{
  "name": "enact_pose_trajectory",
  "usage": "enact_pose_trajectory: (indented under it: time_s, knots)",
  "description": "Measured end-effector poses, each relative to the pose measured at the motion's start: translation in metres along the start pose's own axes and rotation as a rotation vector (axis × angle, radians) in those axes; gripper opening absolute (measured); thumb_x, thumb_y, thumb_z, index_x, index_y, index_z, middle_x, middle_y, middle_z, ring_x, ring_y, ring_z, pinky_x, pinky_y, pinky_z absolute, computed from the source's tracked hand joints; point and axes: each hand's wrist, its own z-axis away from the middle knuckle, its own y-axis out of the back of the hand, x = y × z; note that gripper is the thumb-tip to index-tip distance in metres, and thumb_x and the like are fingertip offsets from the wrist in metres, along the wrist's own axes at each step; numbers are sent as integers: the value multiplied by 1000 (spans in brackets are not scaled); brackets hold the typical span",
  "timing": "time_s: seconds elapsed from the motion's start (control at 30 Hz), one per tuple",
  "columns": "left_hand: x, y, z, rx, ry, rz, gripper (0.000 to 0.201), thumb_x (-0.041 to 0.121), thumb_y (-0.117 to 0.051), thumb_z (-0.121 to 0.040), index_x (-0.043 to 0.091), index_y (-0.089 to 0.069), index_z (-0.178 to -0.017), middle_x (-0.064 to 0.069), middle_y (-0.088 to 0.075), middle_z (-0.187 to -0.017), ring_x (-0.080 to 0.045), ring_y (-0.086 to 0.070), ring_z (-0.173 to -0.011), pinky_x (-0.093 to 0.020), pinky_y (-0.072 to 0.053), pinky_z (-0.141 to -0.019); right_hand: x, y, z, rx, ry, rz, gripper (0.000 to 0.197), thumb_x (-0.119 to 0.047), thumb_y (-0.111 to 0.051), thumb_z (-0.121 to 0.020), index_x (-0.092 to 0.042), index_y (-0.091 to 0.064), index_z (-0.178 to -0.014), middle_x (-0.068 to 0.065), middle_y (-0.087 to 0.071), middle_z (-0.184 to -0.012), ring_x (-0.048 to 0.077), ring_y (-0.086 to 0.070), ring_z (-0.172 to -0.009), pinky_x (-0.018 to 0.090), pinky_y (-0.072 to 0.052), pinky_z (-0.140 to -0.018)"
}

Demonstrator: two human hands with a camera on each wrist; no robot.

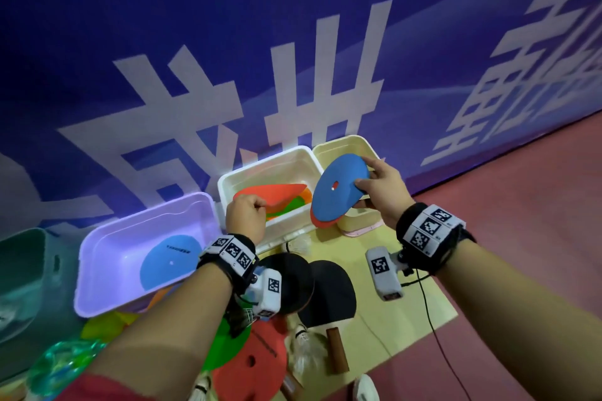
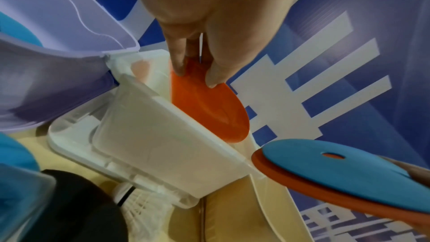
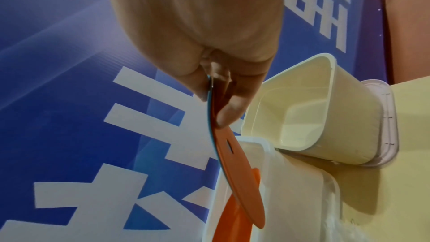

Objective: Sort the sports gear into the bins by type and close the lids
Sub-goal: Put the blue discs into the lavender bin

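Observation:
My left hand [image 1: 246,216] pinches the near edge of an orange flat disc [image 1: 272,194] over the white bin [image 1: 224,185], which holds green and orange discs. In the left wrist view its fingers [image 2: 179,62] clamp that orange disc [image 2: 204,106]. My right hand [image 1: 379,187] grips two stacked discs, a blue disc [image 1: 338,192] over a red disc [image 1: 317,221], tilted between the white bin and the cream bin [image 1: 358,143]. The right wrist view shows the stack [image 3: 237,172] edge-on above the white bin's rim [image 3: 253,140]. A purple bin [image 1: 107,228] at the left holds one blue disc [image 1: 166,260].
On the yellow mat [image 1: 420,299] near me lie two black paddles [image 1: 325,293], shuttlecocks [image 1: 301,242], a red disc [image 1: 250,365] and a green disc [image 1: 228,342]. A green container [image 1: 22,270] stands far left. A blue banner wall [image 1: 293,42] runs behind the bins. A black cable [image 1: 430,312] trails right.

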Motion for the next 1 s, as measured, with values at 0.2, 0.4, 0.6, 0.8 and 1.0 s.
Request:
enact_pose_trajectory:
  time_s: [0.2, 0.4, 0.6, 0.8, 1.0]
  knots:
    - [-9, -11, -3, -113, 29, -59, 18, 2, -60, -86, 9, -72, -73, -9, -71, -84, -28, -63, -84, -35, -53, -82, 12, -4, -8, 20, -51, -24, 55, 4, -52, -92, -15, -42, -143, 8, -63, -106, 26, -68, -88, 34, -57, -57]
    - [-10, -18, -5, -180, 16, -56, 20, 5, -60, -87, 11, -74, -74, -5, -73, -80, -23, -64, -77, -33, -51, -86, 12, -2, -13, 11, -52, -30, 53, 3, -53, -92, -14, -44, -142, 9, -64, -103, 25, -68, -87, 30, -55, -55]
    - [-1, -18, 0, -246, 73, -52, 22, 8, -56, -90, 16, -73, -102, 3, -70, -104, -16, -62, -91, -26, -46, -85, 10, 8, -10, -12, -51, -40, 52, 3, -53, -93, -14, -44, -141, 7, -65, -99, 25, -69, -86, 31, -55, -55]
    - [23, -2, 25, -171, 107, 25, 24, 8, -54, -90, 15, -72, -105, 4, -66, -107, -10, -56, -94, -20, -40, -85, -3, 12, -4, -122, -13, -58, 54, 2, -51, -94, -16, -40, -144, 6, -64, -103, 22, -69, -87, 33, -58, -58]
    - [38, 32, 70, -135, 293, 289, 23, 15, -56, -92, 17, -61, -115, -9, -66, -107, -23, -61, -83, -39, -53, -81, -22, -20, 8, -346, 17, -115, 52, 4, -50, -94, -15, -42, -142, 17, -62, -118, 29, -68, -92, 30, -56, -53]
